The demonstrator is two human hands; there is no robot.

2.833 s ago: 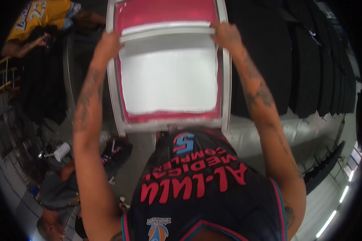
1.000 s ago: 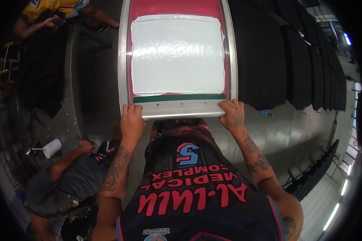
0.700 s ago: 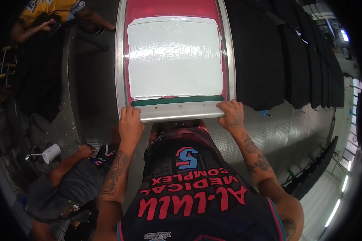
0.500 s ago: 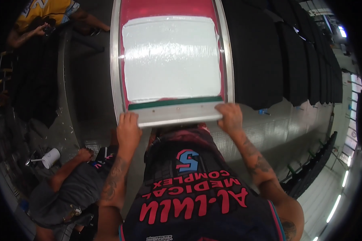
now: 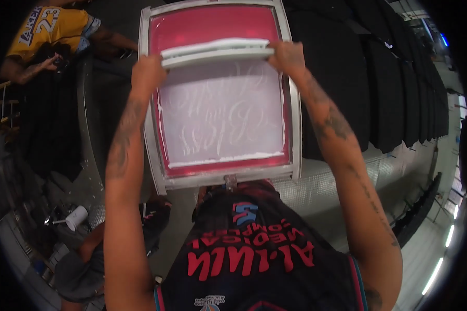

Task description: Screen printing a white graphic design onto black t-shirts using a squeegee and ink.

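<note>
My left hand [image 5: 148, 72] and my right hand [image 5: 289, 58] are closed on the two ends of a long squeegee [image 5: 218, 58]. It lies across the far part of a metal-framed printing screen [image 5: 296, 122]. A ridge of white ink [image 5: 218, 45] runs along the squeegee's far side. Nearer me, the mesh [image 5: 220, 116] shows pale with faint script lettering. A thin white line of ink borders it at the near edge and sides. Pink coating [image 5: 213, 25] surrounds the mesh inside the frame.
Dark garments [image 5: 342, 78] lie in overlapping rows to the right of the screen. A person in a yellow jersey [image 5: 57, 31] is at the upper left. Another person in dark clothes [image 5: 83, 269] is at the lower left, near a white container [image 5: 77, 218].
Both hands have moved the squeegee from the screen's near edge to its far part. The thick white ink layer there has thinned, and lettering now shows in the mesh.
</note>
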